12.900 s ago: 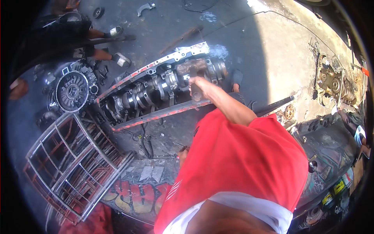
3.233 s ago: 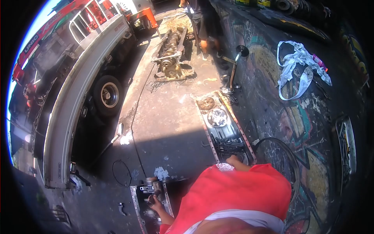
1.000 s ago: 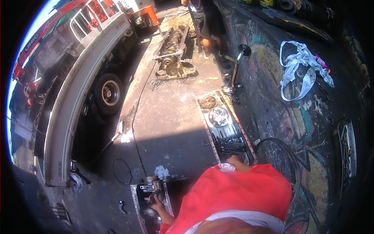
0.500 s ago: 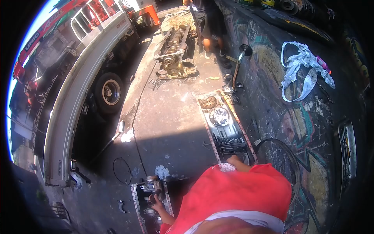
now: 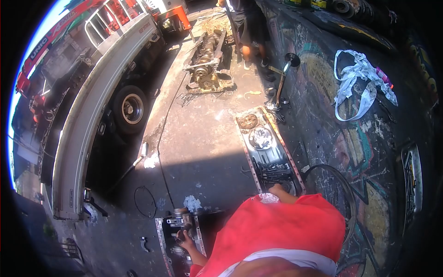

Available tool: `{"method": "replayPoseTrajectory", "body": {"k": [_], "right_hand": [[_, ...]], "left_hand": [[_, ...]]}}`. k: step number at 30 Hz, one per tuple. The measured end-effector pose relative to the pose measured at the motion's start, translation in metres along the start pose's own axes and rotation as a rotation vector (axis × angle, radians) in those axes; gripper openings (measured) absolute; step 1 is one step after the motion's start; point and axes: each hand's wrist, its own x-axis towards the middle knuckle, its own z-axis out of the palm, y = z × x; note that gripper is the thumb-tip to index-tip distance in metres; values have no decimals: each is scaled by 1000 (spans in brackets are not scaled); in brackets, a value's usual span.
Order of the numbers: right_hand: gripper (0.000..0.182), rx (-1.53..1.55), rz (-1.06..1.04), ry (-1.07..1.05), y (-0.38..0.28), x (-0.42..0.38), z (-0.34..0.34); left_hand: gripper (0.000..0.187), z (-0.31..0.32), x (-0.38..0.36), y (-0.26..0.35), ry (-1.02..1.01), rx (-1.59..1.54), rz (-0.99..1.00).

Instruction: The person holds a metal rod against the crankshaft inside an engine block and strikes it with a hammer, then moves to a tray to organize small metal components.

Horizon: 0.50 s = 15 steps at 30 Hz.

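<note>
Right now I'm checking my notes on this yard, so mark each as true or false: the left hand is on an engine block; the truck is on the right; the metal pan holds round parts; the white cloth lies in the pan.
1. The left hand is on an engine block. True.
2. The truck is on the right. False: it stands on the left.
3. The metal pan holds round parts. True.
4. The white cloth lies in the pan. False: it is against the painted wall.
</note>
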Motion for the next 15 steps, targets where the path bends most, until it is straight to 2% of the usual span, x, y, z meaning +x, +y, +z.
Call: {"method": "replayPoseTrajectory", "body": {"k": [15], "right_hand": [[49, -29, -7, -25, -5, -15, -12]], "left_hand": [[28, 0, -2, 0, -9, -30, 16]]}}
